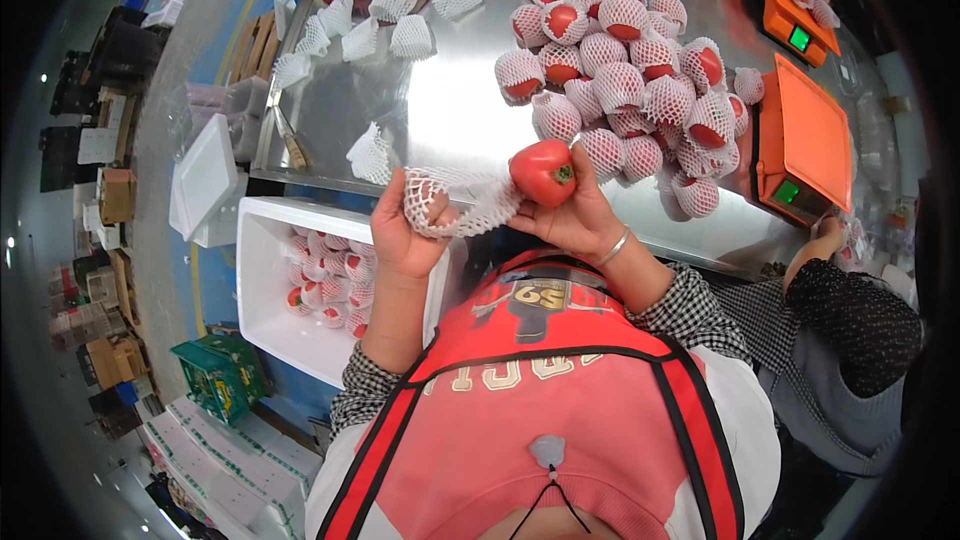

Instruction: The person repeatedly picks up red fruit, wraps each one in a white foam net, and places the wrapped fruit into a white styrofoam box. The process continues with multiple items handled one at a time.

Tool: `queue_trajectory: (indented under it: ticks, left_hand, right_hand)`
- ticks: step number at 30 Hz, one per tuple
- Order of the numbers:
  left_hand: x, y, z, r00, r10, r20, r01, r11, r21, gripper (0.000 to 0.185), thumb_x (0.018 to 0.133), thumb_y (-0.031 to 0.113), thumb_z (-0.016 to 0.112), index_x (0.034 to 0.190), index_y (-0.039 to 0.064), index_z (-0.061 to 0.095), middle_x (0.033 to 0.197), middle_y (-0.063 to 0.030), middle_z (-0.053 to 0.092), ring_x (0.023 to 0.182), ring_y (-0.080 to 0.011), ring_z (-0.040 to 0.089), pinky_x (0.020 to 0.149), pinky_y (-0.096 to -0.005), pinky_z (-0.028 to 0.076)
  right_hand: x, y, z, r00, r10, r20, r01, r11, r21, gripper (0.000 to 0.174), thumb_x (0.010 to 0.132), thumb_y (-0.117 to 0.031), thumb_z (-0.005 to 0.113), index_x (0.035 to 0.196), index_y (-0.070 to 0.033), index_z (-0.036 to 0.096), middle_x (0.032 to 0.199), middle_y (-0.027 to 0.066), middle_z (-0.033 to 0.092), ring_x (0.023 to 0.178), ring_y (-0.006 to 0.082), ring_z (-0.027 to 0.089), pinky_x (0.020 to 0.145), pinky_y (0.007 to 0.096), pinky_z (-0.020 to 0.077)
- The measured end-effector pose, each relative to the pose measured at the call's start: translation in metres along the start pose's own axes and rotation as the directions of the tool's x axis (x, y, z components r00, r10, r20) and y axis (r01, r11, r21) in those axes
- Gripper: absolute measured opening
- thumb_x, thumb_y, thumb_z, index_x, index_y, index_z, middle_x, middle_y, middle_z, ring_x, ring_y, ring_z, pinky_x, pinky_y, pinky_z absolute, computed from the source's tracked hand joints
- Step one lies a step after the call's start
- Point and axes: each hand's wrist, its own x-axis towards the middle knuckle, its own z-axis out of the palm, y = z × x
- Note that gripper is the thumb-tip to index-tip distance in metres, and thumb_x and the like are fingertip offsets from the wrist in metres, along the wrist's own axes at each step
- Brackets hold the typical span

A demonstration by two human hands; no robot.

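My left hand (pixel 405 232) holds a white foam net sleeve (pixel 480 202), with fingers inside its wide left end. The sleeve stretches right, and its other end meets the fruit and the fingers of my right hand (pixel 581 221). That hand grips a bare, smooth red fruit (pixel 538 171), possibly a tomato or persimmon, its stem end facing right. Both hands are above the near edge of a metal table (pixel 465 112). Just beyond my right hand lies a heap of similar fruits in foam nets (pixel 619 82). Near my left hand rests a loose foam net (pixel 369 154).
A white foam box (pixel 259 285) holding netted fruits stands below left. More loose nets (pixel 411 37) lie at the table's far left, near a brush (pixel 289 139). Two orange scales (pixel 806 135) stand right; a co-worker's arm (pixel 821 244) reaches beside the nearer one.
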Motion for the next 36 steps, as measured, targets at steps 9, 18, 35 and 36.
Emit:
queue_trajectory:
  ticks: [9,18,35,36]
  left_hand:
    - [-0.014,0.014,-0.018,0.965,0.228,0.131,-0.258,0.915,0.311,0.018,0.095,0.023,0.054,0.091,0.006,0.053,0.074,-0.0026,0.05,0.059,-0.011,0.043,0.053,-0.024,0.035]
    - [-0.007,-0.02,0.011,0.907,0.107,0.407,-0.381,-0.202,0.902,0.064,0.067,0.022,0.083,0.122,0.003,0.057,0.111,-0.0111,0.061,0.101,-0.0243,0.06,0.088,-0.0331,0.047]
    - [-0.018,-0.04,0.023,0.574,0.078,0.815,-0.695,-0.48,0.535,0.067,0.058,0.01,0.085,0.118,0.0,0.057,0.119,-0.0167,0.061,0.098,-0.0261,0.064,0.081,-0.033,0.052]
    - [-0.015,-0.04,0.022,0.569,0.059,0.82,-0.694,-0.499,0.519,0.068,0.059,0.009,0.085,0.119,0.0,0.055,0.12,-0.016,0.06,0.094,-0.0236,0.065,0.078,-0.0321,0.053]
  right_hand:
    - [-0.001,0.008,0.013,0.973,0.012,-0.229,0.019,0.991,0.131,0.072,0.081,-0.063,0.058,0.118,-0.003,0.05,0.11,0.0151,0.057,0.099,0.0274,0.055,0.088,0.04,0.0498]
    - [-0.002,0.036,0.022,0.946,0.085,-0.313,-0.138,0.979,-0.149,0.057,0.092,-0.06,0.045,0.116,-0.008,0.051,0.098,0.0094,0.063,0.078,0.0218,0.064,0.067,0.0345,0.0571]
    - [-0.03,0.041,-0.011,0.991,-0.105,-0.08,0.073,0.941,-0.331,0.091,0.074,-0.067,0.064,0.139,-0.009,0.035,0.132,0.0161,0.048,0.118,0.0314,0.053,0.101,0.0486,0.045]
    - [-0.031,0.04,-0.01,0.989,-0.125,-0.081,0.089,0.932,-0.351,0.091,0.074,-0.066,0.064,0.138,-0.008,0.036,0.132,0.0161,0.049,0.118,0.0312,0.053,0.101,0.0476,0.0455]
